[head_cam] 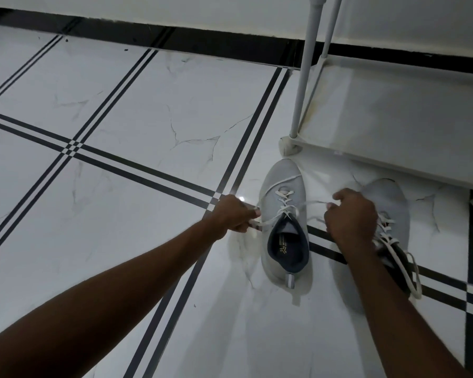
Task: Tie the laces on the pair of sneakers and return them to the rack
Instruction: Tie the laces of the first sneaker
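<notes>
Head view: lace ends drawn taut on the near sneaker.

We see the left sneaker on the floor, toe just beside the rack foot; left hand and right hand each have fingers closed on a lace end, pulled apart sideways. We judge the first cross is being tightened; loops come next. The second sneaker, laces loose, lies partly behind the right hand. Open tile lies to the left; the rack edge crowds the right.
</notes>
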